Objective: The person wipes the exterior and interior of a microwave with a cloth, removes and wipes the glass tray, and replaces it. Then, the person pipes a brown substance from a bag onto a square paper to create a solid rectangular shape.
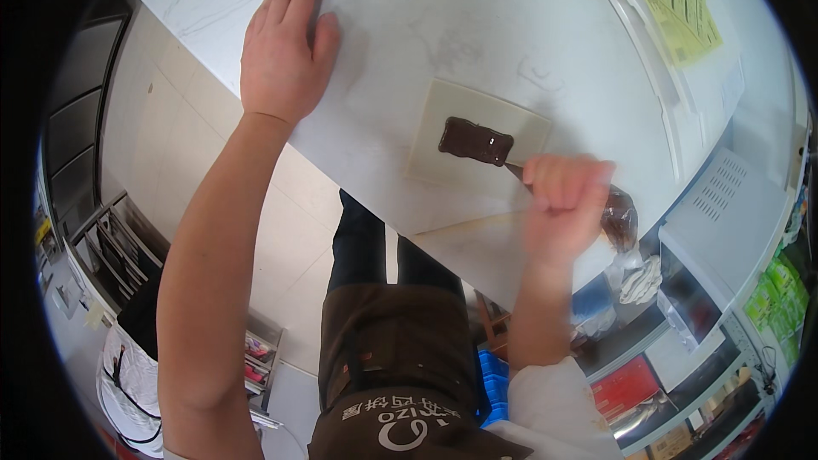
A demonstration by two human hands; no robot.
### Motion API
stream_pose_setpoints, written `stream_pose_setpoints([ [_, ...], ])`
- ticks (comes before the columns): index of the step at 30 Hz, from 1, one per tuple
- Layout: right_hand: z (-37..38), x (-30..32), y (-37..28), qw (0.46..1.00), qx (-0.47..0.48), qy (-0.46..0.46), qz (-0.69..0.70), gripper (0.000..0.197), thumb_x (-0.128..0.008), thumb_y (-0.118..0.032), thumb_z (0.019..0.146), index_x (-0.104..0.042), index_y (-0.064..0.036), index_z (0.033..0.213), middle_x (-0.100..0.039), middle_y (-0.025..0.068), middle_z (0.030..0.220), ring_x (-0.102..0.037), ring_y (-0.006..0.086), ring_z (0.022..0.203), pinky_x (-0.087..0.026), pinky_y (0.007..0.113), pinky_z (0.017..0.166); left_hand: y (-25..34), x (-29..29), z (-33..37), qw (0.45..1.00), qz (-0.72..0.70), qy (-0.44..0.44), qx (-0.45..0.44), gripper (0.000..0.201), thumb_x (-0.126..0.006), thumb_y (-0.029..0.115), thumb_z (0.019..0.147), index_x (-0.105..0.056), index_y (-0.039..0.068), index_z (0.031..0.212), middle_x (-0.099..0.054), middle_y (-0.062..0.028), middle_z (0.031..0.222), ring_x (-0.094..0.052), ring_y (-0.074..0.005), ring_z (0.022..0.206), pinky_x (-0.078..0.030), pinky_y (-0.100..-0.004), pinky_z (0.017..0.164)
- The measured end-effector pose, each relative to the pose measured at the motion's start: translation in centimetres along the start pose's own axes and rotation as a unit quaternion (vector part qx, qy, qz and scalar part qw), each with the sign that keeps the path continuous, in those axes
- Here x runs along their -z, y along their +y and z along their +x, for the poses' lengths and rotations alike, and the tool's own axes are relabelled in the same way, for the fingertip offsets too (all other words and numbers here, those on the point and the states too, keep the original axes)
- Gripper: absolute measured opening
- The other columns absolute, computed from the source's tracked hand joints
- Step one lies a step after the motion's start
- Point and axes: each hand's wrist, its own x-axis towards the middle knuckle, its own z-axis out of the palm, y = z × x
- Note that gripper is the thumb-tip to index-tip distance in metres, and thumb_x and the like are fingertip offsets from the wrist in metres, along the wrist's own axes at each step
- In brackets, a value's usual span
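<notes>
My left hand [288, 55] rests flat on the white tabletop [375, 43] near its left edge, fingers stretched out, with nothing in it. My right hand [564, 204], slightly blurred, is closed round a clear piping bag [619, 220] filled with something dark brown like chocolate. The bag's narrow tip points left and meets the right end of a glossy dark brown patch [474, 141]. This patch is a wavy-edged rectangle lying on a pale beige sheet [521, 116]. My fingers hide the middle of the bag.
Another pale sheet [477, 228] lies along the near table edge. Yellow printed papers [673, 8] are at the far right. A crumpled white cloth [641, 279] sits right of my forearm, close to a light grey box [711, 204]. Below are a blue crate [494, 385] and shelves with a red box [626, 388].
</notes>
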Motion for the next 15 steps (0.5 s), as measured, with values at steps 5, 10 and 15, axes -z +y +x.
stream_pose_setpoints([
  [5, 0.3, 0.4, -0.3, 1.0, -0.012, 0.014, 0.019, 0.052, -0.033, -0.043, 0.113, -0.033, -0.0141, 0.069, -0.029, -0.0011, 0.059, -0.03, 0.0164, 0.055, -0.039, 0.038, 0.069, 0.1, 0.0, 0.0, 1.0, -0.004, -0.004, 0.003, 0.04, -0.055, 0.021, 0.098, -0.06, 0.013, 0.137, -0.053, -0.0068, 0.15, -0.053, -0.0317, 0.133, -0.042, -0.042, 0.112],
  [10, 0.5, 0.3, -0.5, 0.999, -0.029, 0.009, 0.04, 0.052, -0.033, -0.041, 0.113, -0.033, -0.0145, 0.068, -0.03, -0.0008, 0.058, -0.03, 0.0168, 0.055, -0.038, 0.038, 0.07, 0.3, 0.1, 0.1, 1.0, -0.005, -0.011, 0.011, 0.041, -0.057, 0.019, 0.096, -0.061, 0.013, 0.136, -0.053, -0.0059, 0.151, -0.051, -0.0299, 0.135, -0.041, -0.0411, 0.114],
  [15, 1.4, 1.2, -0.4, 0.969, -0.07, 0.097, 0.218, 0.05, -0.034, -0.038, 0.113, -0.034, -0.0149, 0.068, -0.03, -0.001, 0.058, -0.031, 0.0169, 0.056, -0.037, 0.037, 0.071, 0.4, 0.1, 0.1, 1.0, 0.001, -0.005, 0.0, 0.04, -0.054, 0.021, 0.099, -0.059, 0.013, 0.138, -0.053, -0.0072, 0.15, -0.053, -0.032, 0.132, -0.042, -0.042, 0.111],
])
